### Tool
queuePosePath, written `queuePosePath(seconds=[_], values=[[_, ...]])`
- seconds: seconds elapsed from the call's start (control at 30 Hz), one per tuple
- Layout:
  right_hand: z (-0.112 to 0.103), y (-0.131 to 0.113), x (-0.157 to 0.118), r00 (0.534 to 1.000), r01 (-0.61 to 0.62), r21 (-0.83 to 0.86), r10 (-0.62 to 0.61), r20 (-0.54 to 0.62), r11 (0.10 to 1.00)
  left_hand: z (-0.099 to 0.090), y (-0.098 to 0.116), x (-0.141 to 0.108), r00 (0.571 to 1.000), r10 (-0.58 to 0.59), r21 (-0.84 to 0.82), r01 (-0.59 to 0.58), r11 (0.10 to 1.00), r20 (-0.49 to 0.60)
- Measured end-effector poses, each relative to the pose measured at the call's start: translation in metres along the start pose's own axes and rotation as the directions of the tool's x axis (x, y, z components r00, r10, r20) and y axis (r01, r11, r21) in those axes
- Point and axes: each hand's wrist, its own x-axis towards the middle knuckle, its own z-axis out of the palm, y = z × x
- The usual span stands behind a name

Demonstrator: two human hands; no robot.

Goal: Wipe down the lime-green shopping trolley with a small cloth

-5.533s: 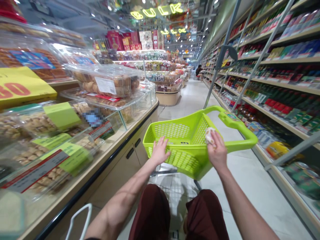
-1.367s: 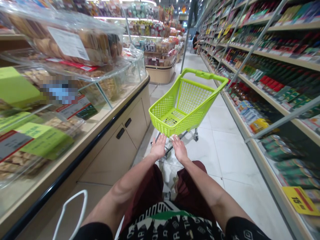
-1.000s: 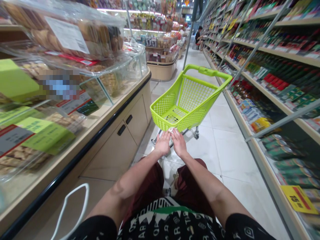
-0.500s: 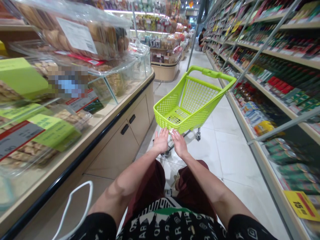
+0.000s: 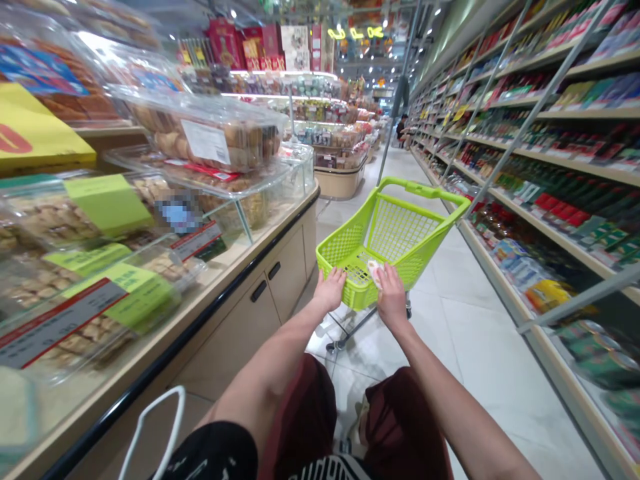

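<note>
A lime-green shopping cart (image 5: pixel 390 227) stands in the aisle in front of me, its low front end toward me. My left hand (image 5: pixel 330 290) rests at the cart's front left rim, its fingers bent over the edge. To its right, my right hand (image 5: pixel 391 293) is closed on a small white and pinkish crumpled wipe (image 5: pixel 374 270) at the basket's front right rim. The basket's latticed floor shows between and beyond my hands.
A display counter (image 5: pixel 290 230) with packaged pastries (image 5: pixel 200 137) and price signs runs along the left. Shelves (image 5: pixel 545 233) of cans and boxes line the right. A person (image 5: pixel 401 130) is far down the aisle. A white loop (image 5: pixel 173 427) hangs at lower left.
The view has tilted up. Both hands have come forward onto the cart's front rim, my right hand moving right with the wipe. My left hand's flat fingers now bend over the edge.
</note>
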Motion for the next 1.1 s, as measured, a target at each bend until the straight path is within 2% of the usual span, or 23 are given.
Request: queuePosePath(seconds=[0.1, 0.23, 0.4, 0.57, 0.63, 0.77, 0.9, 1.0, 1.1], values=[[0.021, 0.01, -0.007, 0.993, 0.059, -0.019, -0.056, 0.105, 0.998, 0.001, 0.001, -0.002, 1.0, -0.004, 0.0, 0.004, 1.0, -0.011], [0.032, 0.025, -0.012, 0.986, 0.122, -0.017, -0.12, 0.112, 0.992, -0.005, 0.006, -0.004, 1.0, -0.013, 0.021, 0.013, 1.0, -0.004], [0.026, 0.045, -0.016, 0.984, 0.152, -0.017, -0.15, 0.095, 0.988, -0.011, 0.025, -0.007, 1.0, -0.023, 0.064, 0.023, 0.998, -0.008], [0.014, 0.072, -0.022, 0.986, 0.143, -0.021, -0.141, 0.085, 0.989, -0.008, 0.044, -0.015, 0.995, 0.08, 0.051, -0.077, 0.996, -0.061], [0.009, 0.084, -0.022, 0.989, 0.126, -0.022, -0.124, 0.074, 0.992, -0.008, 0.043, -0.015, 0.993, 0.104, 0.042, -0.102, 0.994, -0.051], [0.002, 0.098, -0.019, 0.999, 0.02, -0.052, -0.017, 0.047, 0.998, -0.015, 0.031, -0.011, 0.999, 0.007, 0.063, -0.009, 0.998, 0.034], [0.001, 0.081, -0.018, 0.997, -0.074, -0.039, 0.074, 0.004, 0.996, -0.02, 0.029, -0.004, 0.997, 0.001, 0.088, -0.008, 0.996, 0.077], [0.009, 0.048, -0.021, 0.999, -0.04, 0.035, 0.04, 0.003, 0.999, -0.021, 0.038, 0.0, 0.997, 0.0, 0.074, -0.005, 0.997, 0.072], [0.02, 0.017, -0.025, 0.997, 0.011, 0.09, -0.018, 0.076, 0.996, -0.022, 0.043, 0.0, 0.997, 0.031, 0.065, -0.036, 0.997, 0.075]])
